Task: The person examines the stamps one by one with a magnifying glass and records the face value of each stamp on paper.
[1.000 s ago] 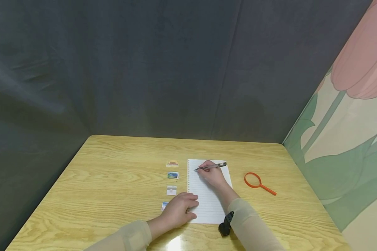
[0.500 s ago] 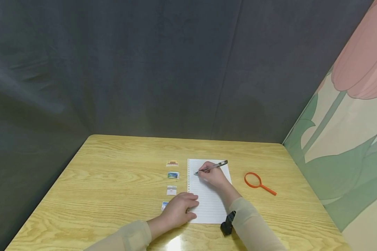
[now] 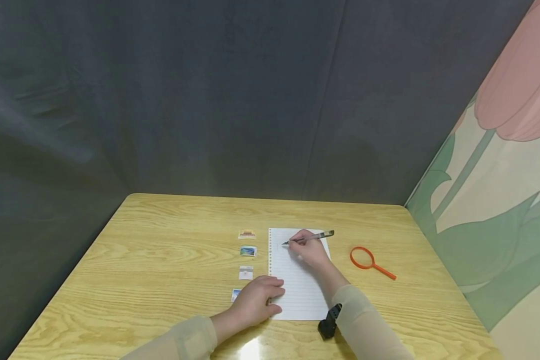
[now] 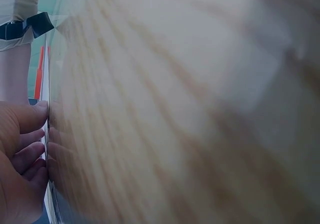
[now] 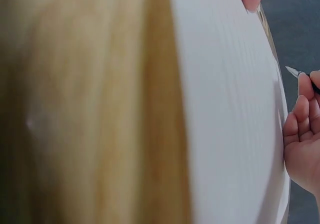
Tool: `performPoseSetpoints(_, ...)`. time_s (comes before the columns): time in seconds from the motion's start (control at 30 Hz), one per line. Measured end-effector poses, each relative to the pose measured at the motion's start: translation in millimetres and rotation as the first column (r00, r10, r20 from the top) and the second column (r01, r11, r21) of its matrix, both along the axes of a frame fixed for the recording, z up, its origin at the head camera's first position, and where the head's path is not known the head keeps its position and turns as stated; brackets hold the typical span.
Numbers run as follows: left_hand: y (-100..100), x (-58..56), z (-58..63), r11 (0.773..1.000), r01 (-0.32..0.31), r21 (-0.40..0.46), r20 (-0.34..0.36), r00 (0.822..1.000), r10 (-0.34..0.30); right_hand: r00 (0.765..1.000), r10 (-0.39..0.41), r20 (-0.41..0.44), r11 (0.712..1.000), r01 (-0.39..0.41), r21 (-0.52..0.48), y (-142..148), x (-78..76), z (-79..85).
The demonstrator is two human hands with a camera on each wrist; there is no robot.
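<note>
I read the clock from the middle of the lined sheet, with twelve pointing away from me; the sheet lies flat on the wooden table. My right hand is towards twelve on it, pinching a pen between thumb and fingers, nib at about eleven. I can't tell whether the nib touches the paper. My left hand rests at eight, across the punched edge, fingers relaxed and gripping nothing.

Four small picture cards run down beside that edge: an orange one at ten, a blue-green one between nine and ten, a pale grey one at nine, and a blue one between eight and nine, partly hidden by my left hand. An orange-red magnifying glass lies at three, apart from the paper, its handle slanting towards four. At five, a black device sits by my right sleeve.
</note>
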State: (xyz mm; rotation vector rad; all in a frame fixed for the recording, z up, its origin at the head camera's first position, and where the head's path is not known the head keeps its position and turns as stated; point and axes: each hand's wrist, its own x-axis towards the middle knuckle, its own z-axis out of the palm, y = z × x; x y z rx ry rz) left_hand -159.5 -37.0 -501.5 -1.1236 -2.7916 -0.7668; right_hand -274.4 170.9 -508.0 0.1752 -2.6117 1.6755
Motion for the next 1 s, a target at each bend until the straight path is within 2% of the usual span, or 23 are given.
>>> performPoseSetpoints(0.4,-0.4,0.1,-1.0,1.0,0.0,0.003,-0.002,1.0,0.0,0.999,-0.042,-0.035,0.998,0.043,0.049,-4.7,0.3,-1.0)
performPoseSetpoints(0.7,-0.1,0.2,-0.6,1.0,0.004,0.006,-0.016,1.0,-0.004,0.999,-0.004,-0.053,0.991,0.011,0.131,-6.3,0.3,0.4)
performPoseSetpoints(0.83,-0.1,0.5,-0.2,1.0,-0.001,0.006,-0.012,1.0,0.001,0.999,0.014,-0.042,0.992,-0.008,0.13,-5.4,0.5,0.1)
performPoseSetpoints(1.0,-0.2,0.7,-0.4,1.0,-0.005,0.005,-0.012,1.0,0.005,0.996,0.029,-0.082,0.993,-0.02,0.116,-4.1,0.4,-1.3)
